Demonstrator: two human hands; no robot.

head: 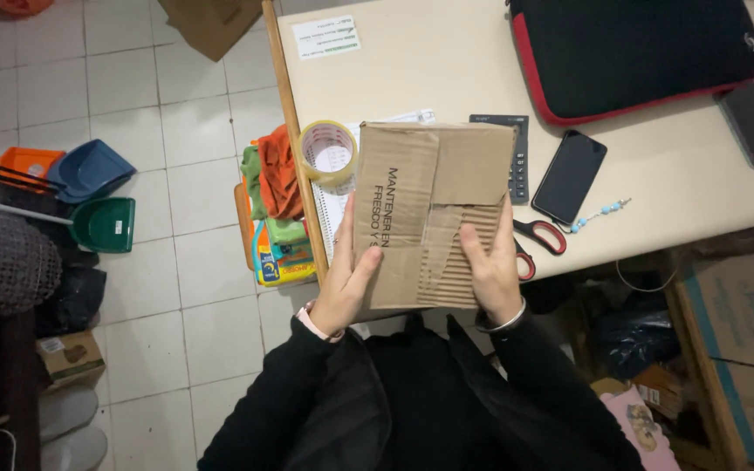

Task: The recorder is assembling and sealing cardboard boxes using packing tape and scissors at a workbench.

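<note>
I hold a flat piece of brown cardboard [429,201] over the near edge of a beige table [447,70]. Part of its top layer is torn away, showing the ribbed core. My left hand [346,279] grips the cardboard's left lower edge, fingers spread on its face. At the right lower edge my right hand [490,266] holds it, with the thumb on the ribbed patch. A roll of clear tape [328,151] lies just beyond the cardboard's left corner. Red-handled scissors [538,240] lie beside my right hand.
On the table are a black phone [569,176], a dark calculator [517,157], a black and red laptop sleeve [639,52], a bead string [602,212] and papers. Dustpans [89,187] sit on the tiled floor at left. Cardboard boxes [743,331] stand at right under the table.
</note>
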